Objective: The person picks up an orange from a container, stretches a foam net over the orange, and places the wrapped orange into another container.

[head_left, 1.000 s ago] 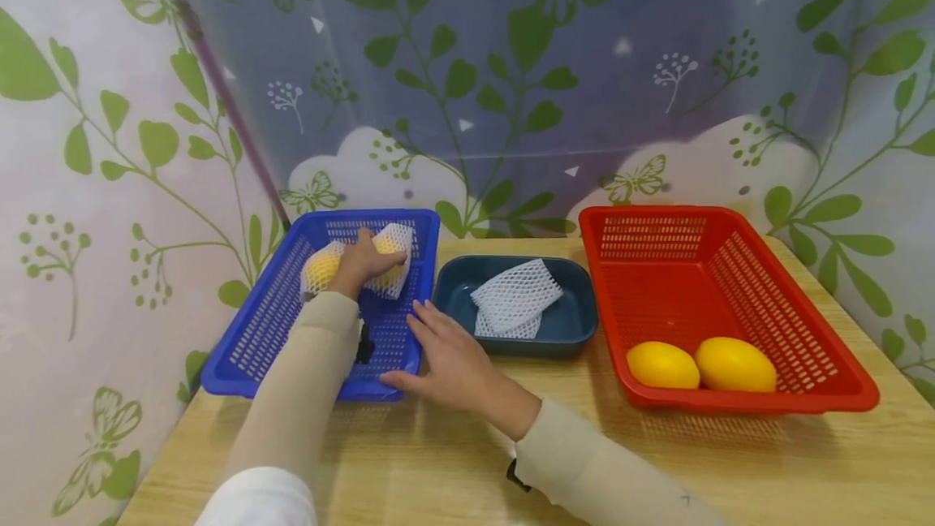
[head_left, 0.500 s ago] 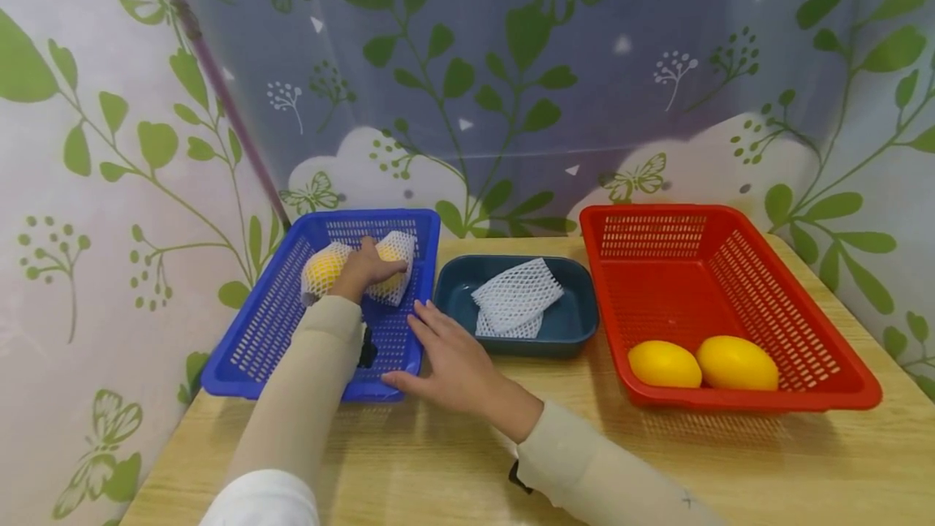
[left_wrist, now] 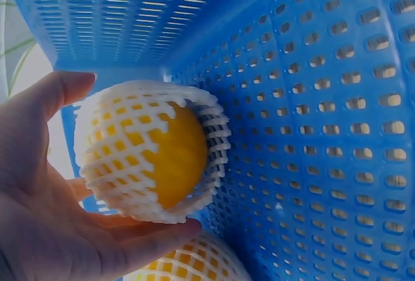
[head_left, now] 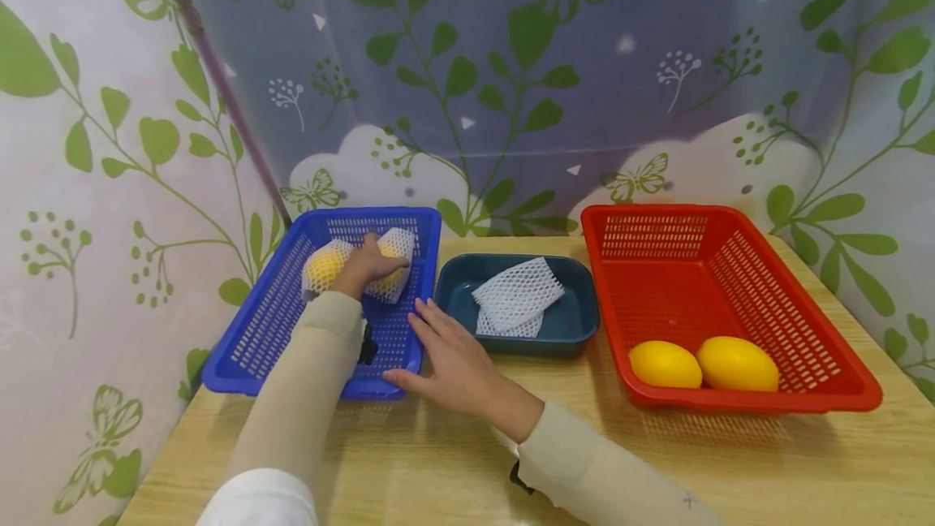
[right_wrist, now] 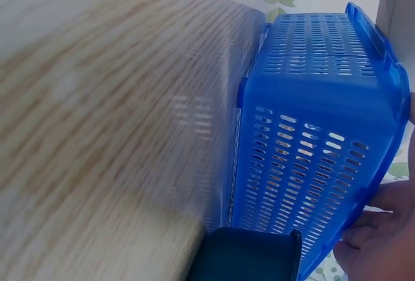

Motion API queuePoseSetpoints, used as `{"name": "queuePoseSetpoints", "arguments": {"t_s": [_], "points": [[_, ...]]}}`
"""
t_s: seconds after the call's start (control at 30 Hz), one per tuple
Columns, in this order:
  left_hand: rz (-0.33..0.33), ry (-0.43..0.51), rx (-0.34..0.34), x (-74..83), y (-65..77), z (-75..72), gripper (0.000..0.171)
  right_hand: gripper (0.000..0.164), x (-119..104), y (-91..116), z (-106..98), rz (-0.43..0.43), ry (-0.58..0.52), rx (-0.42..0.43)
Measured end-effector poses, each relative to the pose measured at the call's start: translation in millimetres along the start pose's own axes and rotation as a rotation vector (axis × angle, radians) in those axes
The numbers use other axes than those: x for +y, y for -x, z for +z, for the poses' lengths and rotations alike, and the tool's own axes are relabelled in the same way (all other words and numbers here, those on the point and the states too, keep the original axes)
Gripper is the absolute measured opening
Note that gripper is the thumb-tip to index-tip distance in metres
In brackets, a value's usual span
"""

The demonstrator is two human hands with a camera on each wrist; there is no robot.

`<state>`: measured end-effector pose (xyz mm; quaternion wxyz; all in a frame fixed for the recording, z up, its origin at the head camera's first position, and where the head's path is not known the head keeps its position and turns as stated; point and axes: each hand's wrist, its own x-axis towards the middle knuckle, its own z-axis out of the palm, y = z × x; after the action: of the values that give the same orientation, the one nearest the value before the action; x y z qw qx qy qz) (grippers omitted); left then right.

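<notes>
My left hand (head_left: 371, 265) curls its fingers round a netted yellow fruit (left_wrist: 152, 151) toward two o'clock in the blue basket (head_left: 256, 339); my right hand (head_left: 462, 360), fingers spread, touches the blue basket at four o'clock.

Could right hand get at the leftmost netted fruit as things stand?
Probably not easily: the left hand, gripping the other netted fruit, lies between the right hand and the leftmost netted fruit.
</notes>
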<state>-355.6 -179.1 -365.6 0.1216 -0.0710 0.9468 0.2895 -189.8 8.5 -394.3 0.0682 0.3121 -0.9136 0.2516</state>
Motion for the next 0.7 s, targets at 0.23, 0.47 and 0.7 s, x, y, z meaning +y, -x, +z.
{"name": "queuePoseSetpoints", "arguments": {"t_s": [0.23, 0.47, 0.7], "points": [[0.008, 0.000, -0.001, 6.9, 5.1, -8.0, 0.088, 0.085, -1, -1, -3, -0.009, 0.016, -0.023], [0.049, -0.028, 0.041, 12.3, 9.6, -17.2, 0.076, 0.084, -4, -4, -20, -0.024, 0.086, -0.141], [0.118, -0.065, 0.061, 21.6, 22.7, -26.2, 0.073, 0.080, -8, 4, -45, -0.053, 0.157, -0.217]]}}
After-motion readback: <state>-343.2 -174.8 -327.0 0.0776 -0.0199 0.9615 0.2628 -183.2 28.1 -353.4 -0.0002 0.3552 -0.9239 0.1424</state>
